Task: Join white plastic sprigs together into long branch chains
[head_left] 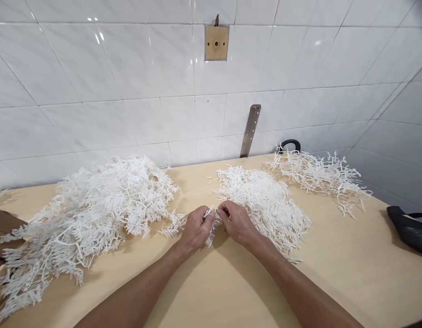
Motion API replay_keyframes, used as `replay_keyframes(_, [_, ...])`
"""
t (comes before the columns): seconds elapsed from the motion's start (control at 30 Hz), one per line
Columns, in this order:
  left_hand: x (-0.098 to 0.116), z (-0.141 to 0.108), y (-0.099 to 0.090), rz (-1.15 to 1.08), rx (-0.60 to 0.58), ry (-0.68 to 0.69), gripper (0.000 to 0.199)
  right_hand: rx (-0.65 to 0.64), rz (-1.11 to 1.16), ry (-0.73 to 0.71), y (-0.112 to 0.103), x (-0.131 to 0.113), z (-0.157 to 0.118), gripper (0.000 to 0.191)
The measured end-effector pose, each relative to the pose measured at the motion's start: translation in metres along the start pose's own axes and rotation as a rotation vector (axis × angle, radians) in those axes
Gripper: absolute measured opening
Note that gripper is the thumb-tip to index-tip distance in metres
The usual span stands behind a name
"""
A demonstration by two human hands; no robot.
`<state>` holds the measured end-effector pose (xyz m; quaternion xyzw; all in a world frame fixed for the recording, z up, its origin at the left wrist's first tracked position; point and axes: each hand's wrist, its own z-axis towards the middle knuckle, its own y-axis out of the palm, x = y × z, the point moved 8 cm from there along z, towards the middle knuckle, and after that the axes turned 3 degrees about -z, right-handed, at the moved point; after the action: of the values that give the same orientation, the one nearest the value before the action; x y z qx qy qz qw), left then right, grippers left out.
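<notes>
Near the middle of the table, my left hand [197,226] is closed on a white branched plastic piece [211,238], whose prongs show between and below the fingers. My right hand [235,220] meets it from the right, thumb and fingertips pinched at the piece's upper end; what lies between those fingertips is too small to make out. A large heap of white branched pieces [108,205] spreads to the left. Just behind and right of my right hand lies a pile of small loose white sticks [265,200].
Bare white branching stems [316,173] lie at the back right of the wooden table [211,291]. A black object [409,230] sits at the right edge. A metal strip [251,131] leans against the tiled wall. Something brown [6,230] stands at the left edge.
</notes>
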<state>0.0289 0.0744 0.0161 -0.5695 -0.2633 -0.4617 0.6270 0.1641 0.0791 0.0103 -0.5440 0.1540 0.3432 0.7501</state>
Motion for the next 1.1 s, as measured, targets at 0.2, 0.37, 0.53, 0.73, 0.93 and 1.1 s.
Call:
replay_keyframes(0.2, [-0.003, -0.002, 0.004, 0.001, 0.003, 0.01, 0.034, 0.027, -0.028, 0.121, 0.003, 0.01, 0.001, 0.015])
replay_keyframes(0.37, [-0.004, -0.004, 0.003, -0.039, 0.043, 0.029, 0.035, 0.035, 0.127, 0.277, 0.003, 0.036, 0.001, 0.016])
replay_keyframes(0.53, [-0.021, 0.001, -0.014, -0.123, 0.185, -0.108, 0.035, -0.053, 0.666, 0.32, 0.012, 0.036, 0.0, 0.024])
replay_keyframes(0.73, [-0.028, 0.005, -0.014, -0.148, 0.181, -0.117, 0.036, -0.091, 0.952, 0.354, 0.014, 0.029, 0.0, 0.03])
replay_keyframes(0.93, [-0.027, 0.003, -0.011, -0.182, 0.176, -0.083, 0.036, -0.08, 0.963, 0.346, 0.011, 0.025, 0.001, 0.031])
replay_keyframes(1.1, [-0.022, 0.001, -0.011, -0.212, 0.182, -0.065, 0.036, -0.035, 0.847, 0.336, 0.003, 0.024, 0.0, 0.032])
